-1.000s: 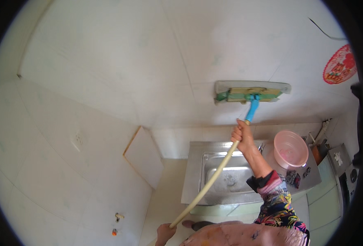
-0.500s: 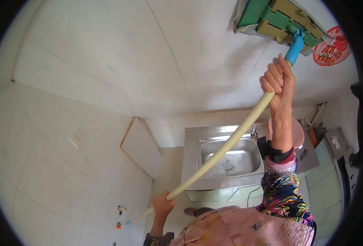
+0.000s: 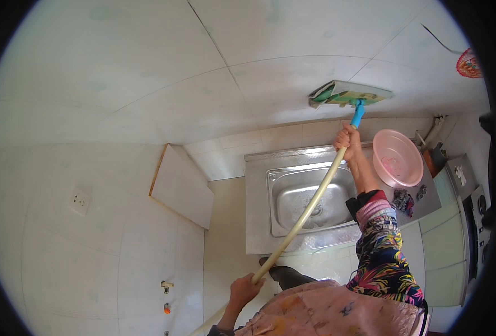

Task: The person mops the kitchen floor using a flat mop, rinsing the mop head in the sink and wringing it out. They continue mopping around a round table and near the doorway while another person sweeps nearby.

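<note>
The flat mop's head (image 3: 351, 93), green with a pale grey cloth, is at the tiled wall (image 3: 281, 89), above the back edge of the steel counter (image 3: 256, 215) and right of that edge's middle; whether its whole face touches the wall I cannot tell. A light blue joint (image 3: 357, 115) links it to a cream pole (image 3: 309, 213), which slants down across the sink (image 3: 281, 227), over the counter's front edge and on toward the lower left.

The right hand (image 3: 347, 140) has its grip wrapped round the pole just below the blue joint, near the counter's back edge. The left hand (image 3: 245, 291) has its grip closed round the pole lower down, beyond the front edge, near the front left corner.

A pink basin (image 3: 392, 179) stands near the back edge, toward the counter's right end. Between it and the front right corner lie a dark crumpled cloth (image 3: 403, 203) and a smaller dark bundle (image 3: 421, 192), just apart. A pale board (image 3: 180, 185) with a brown edge is to the left of the counter.
</note>
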### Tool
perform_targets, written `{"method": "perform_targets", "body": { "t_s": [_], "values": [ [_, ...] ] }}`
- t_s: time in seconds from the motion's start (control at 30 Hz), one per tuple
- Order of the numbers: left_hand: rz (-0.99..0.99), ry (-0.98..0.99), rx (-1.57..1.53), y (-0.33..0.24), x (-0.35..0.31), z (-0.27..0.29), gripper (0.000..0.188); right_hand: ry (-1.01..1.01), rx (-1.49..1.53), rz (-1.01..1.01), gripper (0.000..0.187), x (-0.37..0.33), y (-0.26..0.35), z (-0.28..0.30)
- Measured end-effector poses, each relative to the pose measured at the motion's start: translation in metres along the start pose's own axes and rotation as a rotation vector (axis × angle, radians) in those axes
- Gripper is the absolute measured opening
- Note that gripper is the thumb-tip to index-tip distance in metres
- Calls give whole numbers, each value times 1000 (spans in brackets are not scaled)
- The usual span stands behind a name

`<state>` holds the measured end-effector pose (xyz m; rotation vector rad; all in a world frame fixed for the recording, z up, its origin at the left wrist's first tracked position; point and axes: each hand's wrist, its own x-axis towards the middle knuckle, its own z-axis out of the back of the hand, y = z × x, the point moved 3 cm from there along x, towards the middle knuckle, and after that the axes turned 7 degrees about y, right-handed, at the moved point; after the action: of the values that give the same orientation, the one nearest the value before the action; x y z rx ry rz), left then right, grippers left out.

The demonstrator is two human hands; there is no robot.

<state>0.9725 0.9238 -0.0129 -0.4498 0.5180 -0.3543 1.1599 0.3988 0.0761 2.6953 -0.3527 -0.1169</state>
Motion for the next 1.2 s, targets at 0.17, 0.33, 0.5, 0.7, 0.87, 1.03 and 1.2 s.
{"method": "perform_targets", "body": {
  "t_s": [0.17,0.33,0.5,0.7,0.87,1.03,1.2],
  "values": [
    [-7,155,-192,-12,3,-11,41,-99,-11,-154,42,46,-21,56],
    [2,196,-256,-14,12,-32,36,-416,-336,-120,31,60,-25,78],
    [-261,166,-301,-58,41,-25,33,-568,-476,196,31,16,87,82],
    [-437,219,-178,-143,50,2,34,-439,-375,480,35,-87,246,22],
    [-376,109,-79,-152,20,16,32,-370,-276,386,38,-103,240,-1],
    [-351,-172,46,-84,-8,33,32,-329,-251,189,35,-31,120,31],
    [-23,-180,87,-15,-26,46,33,-357,-248,-103,30,75,-45,67]
  ]
}}
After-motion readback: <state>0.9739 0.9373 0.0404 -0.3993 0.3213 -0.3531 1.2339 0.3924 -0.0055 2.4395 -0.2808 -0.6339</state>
